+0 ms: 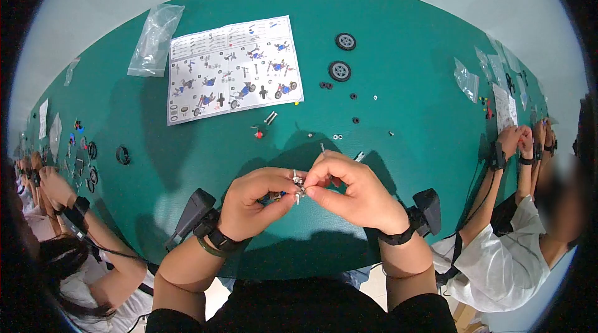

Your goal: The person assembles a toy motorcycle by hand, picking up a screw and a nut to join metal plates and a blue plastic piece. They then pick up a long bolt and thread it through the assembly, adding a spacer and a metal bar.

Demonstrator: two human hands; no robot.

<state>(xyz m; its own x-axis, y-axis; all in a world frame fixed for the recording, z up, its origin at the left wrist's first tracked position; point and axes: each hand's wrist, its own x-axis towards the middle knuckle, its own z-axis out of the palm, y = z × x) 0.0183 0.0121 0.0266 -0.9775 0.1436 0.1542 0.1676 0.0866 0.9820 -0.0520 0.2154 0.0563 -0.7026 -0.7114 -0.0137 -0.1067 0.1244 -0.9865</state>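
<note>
My left hand [260,201] is closed around a small silvery metal assembly [298,178], with a bit of blue showing beside the thumb. Thumb and forefinger of my right hand [349,191] pinch at the same assembly from the other side. A thin grey rod [322,147] sticks up past the right knuckles; whether the hand grips it is hard to see. The fingers hide most of the assembly. Just beyond the hands lie white washers [337,137], a red-tipped part [258,134] and long metal pins [271,117].
A printed instruction sheet [235,70] with motorbike drawings lies on the green table [398,34], beside a clear plastic bag [156,40]. Two black wheels [340,71] and several small black rings [326,85] lie farther off. Other people sit at left and right, their hands [520,140] over parts.
</note>
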